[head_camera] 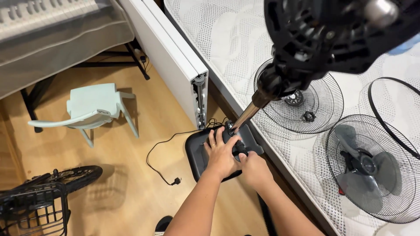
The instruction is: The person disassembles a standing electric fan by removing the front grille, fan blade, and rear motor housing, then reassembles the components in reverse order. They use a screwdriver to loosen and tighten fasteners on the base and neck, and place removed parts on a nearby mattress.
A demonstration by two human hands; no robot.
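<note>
A black standing fan rises from the floor, its motor head (332,35) close to the camera and its metal pole (245,116) running down to a black base (194,150). My left hand (222,154) wraps around the collar at the foot of the pole. Beside it, my right hand (253,168) grips the same black collar from the right. Fan parts lie on the white mattress (227,39): a wire grille (308,105), a second grille with grey blades (372,168) and a thin black ring (393,113).
The fan's black power cord and plug (168,175) trail on the wooden floor. A pale green child's chair (94,109) stands left. A bicycle basket and wheel (39,201) sit at the lower left, a covered keyboard (52,26) top left, a white panel (175,57) by the bed.
</note>
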